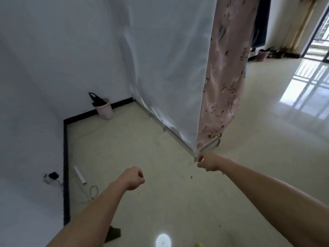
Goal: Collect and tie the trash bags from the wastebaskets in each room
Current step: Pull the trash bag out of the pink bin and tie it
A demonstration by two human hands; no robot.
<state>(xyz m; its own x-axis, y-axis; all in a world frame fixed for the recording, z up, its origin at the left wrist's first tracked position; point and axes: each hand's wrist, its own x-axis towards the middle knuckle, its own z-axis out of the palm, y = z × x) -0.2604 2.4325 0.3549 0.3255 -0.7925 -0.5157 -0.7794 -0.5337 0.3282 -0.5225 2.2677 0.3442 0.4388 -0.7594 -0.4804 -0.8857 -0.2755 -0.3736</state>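
Right now I am holding both arms out over the floor [160, 202]. My left hand [134, 178] is clenching on nothing, and my right hand [207, 162] is curling empty too, just beside the bottom corner of the cloth wardrobe [169, 68]. To my left a white tube [80, 175] and a cord [92, 191] are lying near the black baseboard [65, 166]. Bare floor is running between baseboard and wardrobe edge. Farther on, the pink wastebasket [105, 110] is standing against the wall, its black trash bag [96, 100] sticking up above the rim.
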